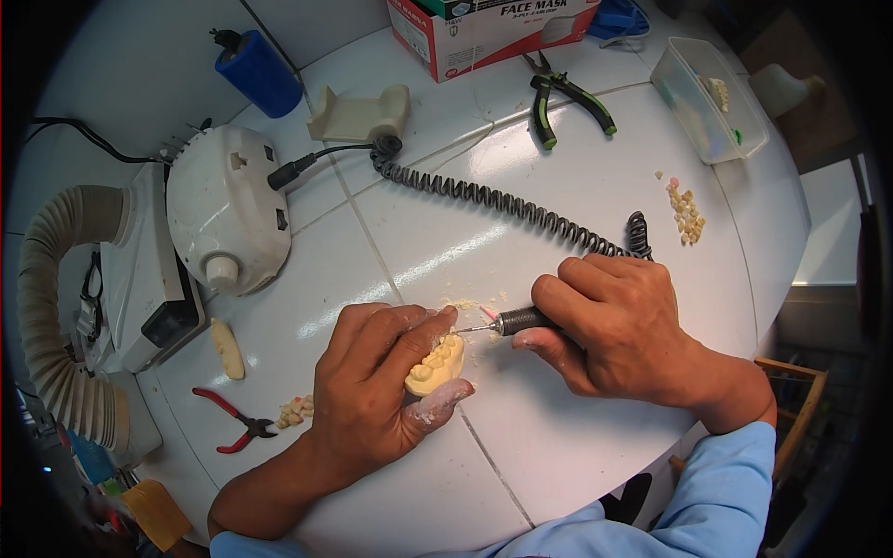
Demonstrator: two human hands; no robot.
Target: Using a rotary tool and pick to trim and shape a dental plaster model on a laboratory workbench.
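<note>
A yellow plaster dental cast (437, 366) with a row of teeth is gripped by my left hand (377, 377), fingers behind it and a powdery thumb in front. My right hand (614, 325) is closed round a dark rotary handpiece (523, 321). Its thin metal bur meets the cast's upper edge, by my left fingertips. From the handpiece side a coiled black cord (502, 200) runs back to a white control unit (228, 205). Yellowish shavings (470, 304) are scattered on the tiled table just beyond the cast.
Red-handled cutters (244, 430), a small pile of teeth (296, 411) and a plaster piece (226, 349) lie left. A ribbed hose (46, 279) curves beyond. Pliers (563, 98), a mask box (484, 37), a cradle (361, 113), a clear container (688, 102) and more teeth (688, 221) lie farther back.
</note>
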